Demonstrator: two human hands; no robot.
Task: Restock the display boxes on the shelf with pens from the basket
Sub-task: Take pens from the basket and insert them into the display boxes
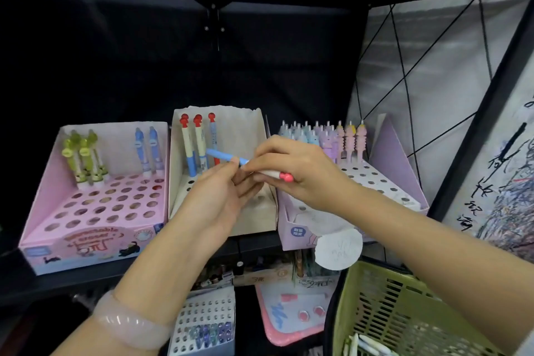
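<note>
From the head camera I see both hands meeting in front of the middle display box (pixel 245 136) on the shelf (pixel 86 274). My right hand (pixel 294 165) has its fingers curled round a pen (pixel 228 158), which lies nearly level: its blue end points left toward the back of the cream-coloured box and its red-capped end sticks out under the right palm. My left hand (pixel 222 193) comes up from below with its fingers curled, the fingertips pinching the same pen's barrel just beside the right thumb. A pale bangle (pixel 130 324) sits on the left wrist. Behind the hands, three red-topped pens (pixel 190 147) stand upright in the back left holes of the middle box. The pink box (pixel 95 199) to the left holds a cluster of green pens (pixel 83 156) at its back left and two blue pens (pixel 146 150) at its back right, with most of its holes bare. The lilac box (pixel 387 159) to the right has its back rows packed with pastel pens (pixel 326 136). The green basket (pixel 398 312) sits at lower right, near the right forearm, with a few pale pens (pixel 364 345) lying in its bottom corner. Below the shelf I can make out another holed box (pixel 205 321) with small bluish items, too blurred to identify.
</note>
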